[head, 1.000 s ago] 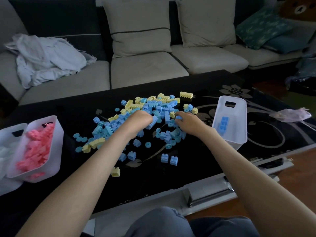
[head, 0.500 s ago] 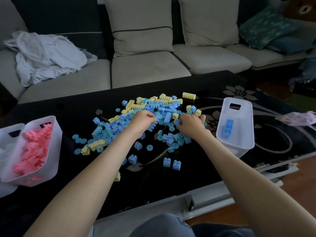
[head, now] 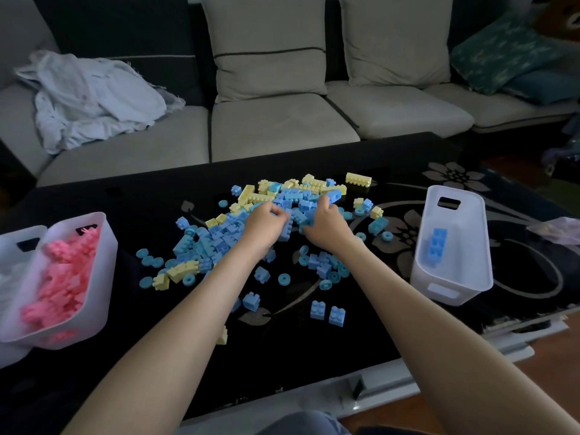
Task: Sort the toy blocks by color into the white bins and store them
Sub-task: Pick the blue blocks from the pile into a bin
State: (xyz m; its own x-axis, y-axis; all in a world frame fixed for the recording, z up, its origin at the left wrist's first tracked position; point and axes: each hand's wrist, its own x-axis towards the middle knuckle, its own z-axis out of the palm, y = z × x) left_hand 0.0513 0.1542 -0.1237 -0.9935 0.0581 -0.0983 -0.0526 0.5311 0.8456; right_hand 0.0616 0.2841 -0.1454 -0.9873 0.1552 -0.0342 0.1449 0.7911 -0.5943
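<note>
Grip of left hand (head: pixel 265 226) and right hand (head: pixel 326 227) curled round blue blocks (head: pixel 295 197), forearms outstretched over table (head: pixel 314 356)

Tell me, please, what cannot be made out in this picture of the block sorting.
All in the head view:
What the left hand and right hand grip in the block pile: their own backs and curled fingers hide it.
Far-left bin: cut by the left edge, contents unclear.
Yellow block: partly hidden by the left forearm.
Pale object: cut by the right edge, blurred.
</note>
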